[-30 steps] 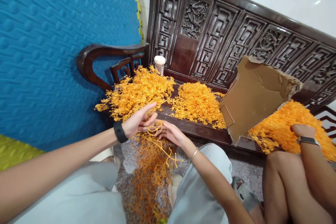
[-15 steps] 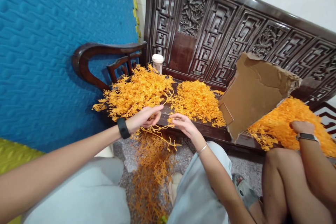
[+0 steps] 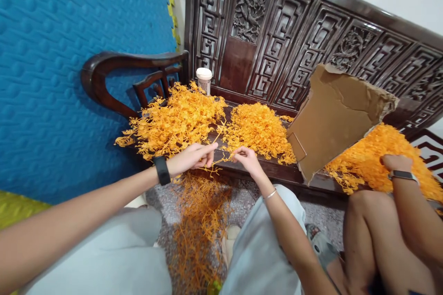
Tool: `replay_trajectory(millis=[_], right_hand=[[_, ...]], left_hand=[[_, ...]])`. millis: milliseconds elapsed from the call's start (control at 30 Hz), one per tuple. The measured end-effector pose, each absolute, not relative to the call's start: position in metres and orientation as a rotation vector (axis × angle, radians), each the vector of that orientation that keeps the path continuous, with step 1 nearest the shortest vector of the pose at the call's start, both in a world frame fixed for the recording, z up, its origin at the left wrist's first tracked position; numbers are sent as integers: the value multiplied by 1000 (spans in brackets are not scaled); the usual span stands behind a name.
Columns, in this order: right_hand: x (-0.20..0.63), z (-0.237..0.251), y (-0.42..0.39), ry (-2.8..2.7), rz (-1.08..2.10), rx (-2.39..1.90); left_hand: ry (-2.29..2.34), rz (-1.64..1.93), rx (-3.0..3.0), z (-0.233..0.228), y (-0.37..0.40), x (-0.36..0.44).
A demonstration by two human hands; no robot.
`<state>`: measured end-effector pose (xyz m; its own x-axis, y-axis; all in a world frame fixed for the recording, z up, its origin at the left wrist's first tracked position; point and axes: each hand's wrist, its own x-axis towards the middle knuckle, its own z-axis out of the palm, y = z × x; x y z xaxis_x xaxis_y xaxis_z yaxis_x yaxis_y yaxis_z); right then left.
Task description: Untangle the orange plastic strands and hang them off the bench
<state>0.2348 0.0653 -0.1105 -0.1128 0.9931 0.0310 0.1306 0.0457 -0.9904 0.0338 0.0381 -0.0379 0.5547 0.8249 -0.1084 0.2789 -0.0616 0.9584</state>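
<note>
My left hand (image 3: 197,156), with a black band at the wrist, is closed around a thin orange branched stem (image 3: 220,161) in front of the bench. Fingertips of my right hand (image 3: 245,156) are pinched together at the stem's right end. What exactly lies between those fingertips is too small to make out. Behind my left hand is a loose heap of orange branched sprigs (image 3: 180,120). Beyond my right hand lies a denser pile of small orange pieces (image 3: 259,129). Below both hands, bare orange stems (image 3: 200,221) are heaped on the speckled floor.
A torn cardboard piece (image 3: 335,110) leans on the dark carved bench (image 3: 238,67). Right of it, another person's hand (image 3: 398,164) rests at a large orange pile (image 3: 377,152). A white-lidded container (image 3: 204,80) stands near the backrest. Blue foam mat (image 3: 44,78) covers the left side.
My right hand has drawn slightly right and up, and its fingers have closed from a looser pose. My left hand stays nearly in place on the stem. The view has shifted slightly.
</note>
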Motion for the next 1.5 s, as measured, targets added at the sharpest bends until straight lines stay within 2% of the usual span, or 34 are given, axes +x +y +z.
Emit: replay_trajectory(millis=[233, 700, 767, 933, 1033, 1267, 1500], right_hand=[[238, -119, 72, -1489, 895, -1369], [249, -116, 69, -1403, 712, -1426], [253, -116, 69, -1421, 613, -1470], [310, -112, 78, -1205, 238, -1640], [364, -113, 86, -958, 127, -1612], [410, -131, 114, -758, 377, -1489], [396, -146, 139, -705, 342, -1603]], left_hand=[[995, 565, 1584, -40, 37, 39], [1013, 576, 1324, -45, 31, 53], [1007, 580, 1316, -46, 32, 59], [1060, 580, 1283, -37, 21, 57], [1101, 620, 1257, -28, 15, 43], [1195, 613, 1331, -38, 22, 30], [1045, 710, 1275, -26, 16, 32]])
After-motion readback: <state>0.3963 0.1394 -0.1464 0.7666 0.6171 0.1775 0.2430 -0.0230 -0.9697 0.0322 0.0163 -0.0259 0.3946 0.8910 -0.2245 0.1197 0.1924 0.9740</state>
